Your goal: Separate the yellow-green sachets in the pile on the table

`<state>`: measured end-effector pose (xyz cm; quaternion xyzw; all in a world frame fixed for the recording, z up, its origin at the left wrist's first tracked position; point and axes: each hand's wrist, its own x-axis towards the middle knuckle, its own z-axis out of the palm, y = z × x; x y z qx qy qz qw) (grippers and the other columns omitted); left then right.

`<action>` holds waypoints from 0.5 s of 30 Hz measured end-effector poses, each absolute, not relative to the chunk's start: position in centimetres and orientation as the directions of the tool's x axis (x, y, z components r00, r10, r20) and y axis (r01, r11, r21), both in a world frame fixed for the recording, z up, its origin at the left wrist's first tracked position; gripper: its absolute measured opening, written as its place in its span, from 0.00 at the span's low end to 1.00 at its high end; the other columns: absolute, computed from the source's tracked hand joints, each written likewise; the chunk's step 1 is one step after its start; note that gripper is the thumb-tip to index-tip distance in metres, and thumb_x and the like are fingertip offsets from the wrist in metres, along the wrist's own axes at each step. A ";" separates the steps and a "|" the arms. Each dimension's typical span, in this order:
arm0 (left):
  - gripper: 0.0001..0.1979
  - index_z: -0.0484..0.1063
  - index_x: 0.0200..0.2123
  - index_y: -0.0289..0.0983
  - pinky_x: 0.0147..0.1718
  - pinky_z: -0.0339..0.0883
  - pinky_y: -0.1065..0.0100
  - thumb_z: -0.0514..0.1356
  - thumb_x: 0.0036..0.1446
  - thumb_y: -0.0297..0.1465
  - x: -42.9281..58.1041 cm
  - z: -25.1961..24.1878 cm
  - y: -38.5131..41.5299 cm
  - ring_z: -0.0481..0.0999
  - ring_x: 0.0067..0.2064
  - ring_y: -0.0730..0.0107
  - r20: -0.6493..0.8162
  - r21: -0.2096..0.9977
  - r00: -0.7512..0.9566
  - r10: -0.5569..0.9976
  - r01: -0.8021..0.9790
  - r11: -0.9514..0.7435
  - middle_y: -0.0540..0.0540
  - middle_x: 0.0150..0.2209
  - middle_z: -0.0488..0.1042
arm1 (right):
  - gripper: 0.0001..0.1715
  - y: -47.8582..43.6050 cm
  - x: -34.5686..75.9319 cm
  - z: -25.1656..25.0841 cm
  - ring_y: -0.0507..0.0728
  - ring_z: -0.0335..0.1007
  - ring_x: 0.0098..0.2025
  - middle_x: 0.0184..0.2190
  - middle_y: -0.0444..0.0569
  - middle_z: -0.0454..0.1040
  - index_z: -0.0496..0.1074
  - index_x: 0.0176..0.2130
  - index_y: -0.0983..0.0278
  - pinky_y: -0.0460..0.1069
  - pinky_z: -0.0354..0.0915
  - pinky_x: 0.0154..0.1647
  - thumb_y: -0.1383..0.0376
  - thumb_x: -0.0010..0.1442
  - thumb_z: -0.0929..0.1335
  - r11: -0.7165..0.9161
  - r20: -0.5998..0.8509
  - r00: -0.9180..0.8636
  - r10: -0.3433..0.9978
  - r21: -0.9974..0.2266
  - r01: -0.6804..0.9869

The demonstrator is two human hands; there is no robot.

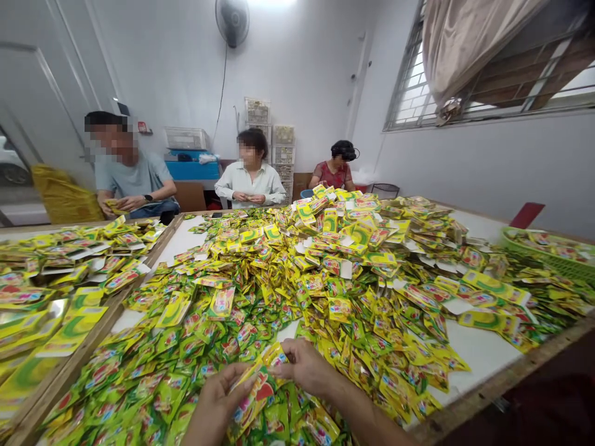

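My left hand is closed around a small yellow and green printed carton with a watermelon picture, tilted over the table's front. At its upper end my right hand has thumb and forefinger bent together in a pinch. Whether a sachet also sits between those fingers is hard to see. Below and to the left of both hands lie many green sachets. Yellow sachets are spread to the right of my right hand.
Flat yellow cartons are heaped at the table's far middle. A wooden divider separates off more cartons on the left. At far right stands a green basket. Three people sit across the table, hands apart from mine.
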<state>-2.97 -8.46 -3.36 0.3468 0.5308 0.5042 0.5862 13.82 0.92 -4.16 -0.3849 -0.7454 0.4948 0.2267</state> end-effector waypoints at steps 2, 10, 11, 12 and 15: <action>0.14 0.75 0.33 0.35 0.33 0.69 0.68 0.65 0.43 0.36 -2.8 -3.1 -8.5 0.78 0.33 0.61 -0.284 0.933 -0.049 0.957 -0.244 0.265 0.44 0.31 0.80 | 0.16 1.0 14.0 -3.9 0.50 0.58 0.23 0.19 0.39 0.64 0.70 0.23 0.66 0.44 0.53 0.24 0.55 0.47 0.70 0.274 -0.064 -0.647 0.759 -0.871 0.408; 0.17 0.73 0.34 0.35 0.28 0.71 0.67 0.68 0.38 0.34 -2.6 -3.0 -8.5 0.78 0.29 0.61 -0.354 0.872 -0.095 0.930 -0.393 0.292 0.44 0.29 0.80 | 0.14 -2.1 13.7 -1.2 0.56 0.59 0.38 0.36 0.50 0.67 0.67 0.36 0.64 0.50 0.56 0.39 0.58 0.61 0.59 0.618 0.269 -0.561 0.783 -0.438 0.652; 0.17 0.72 0.34 0.35 0.27 0.71 0.67 0.68 0.39 0.34 -2.6 -3.1 -8.5 0.78 0.27 0.61 -0.362 0.867 -0.100 0.927 -0.400 0.296 0.44 0.29 0.80 | 0.14 -2.4 14.0 -1.1 0.57 0.59 0.40 0.39 0.52 0.67 0.67 0.40 0.64 0.51 0.56 0.41 0.58 0.61 0.59 0.585 0.260 -0.526 0.810 -0.429 0.689; 0.17 0.72 0.34 0.35 0.26 0.71 0.67 0.68 0.39 0.34 -2.7 -3.3 -8.5 0.78 0.26 0.63 -0.373 0.866 -0.117 0.921 -0.402 0.299 0.44 0.28 0.80 | 0.16 -2.6 14.5 -1.1 0.58 0.59 0.41 0.40 0.52 0.67 0.66 0.42 0.63 0.52 0.55 0.42 0.57 0.61 0.59 0.541 0.230 -0.492 0.840 -0.428 0.724; 0.16 0.72 0.32 0.34 0.27 0.71 0.69 0.68 0.38 0.34 -3.0 -3.4 -8.5 0.78 0.25 0.65 -0.401 0.874 -0.194 0.895 -0.373 0.311 0.45 0.26 0.80 | 0.18 -2.9 16.2 -1.7 0.61 0.58 0.43 0.38 0.52 0.69 0.66 0.45 0.63 0.54 0.54 0.44 0.56 0.58 0.62 0.474 0.072 -0.490 0.869 -0.407 0.781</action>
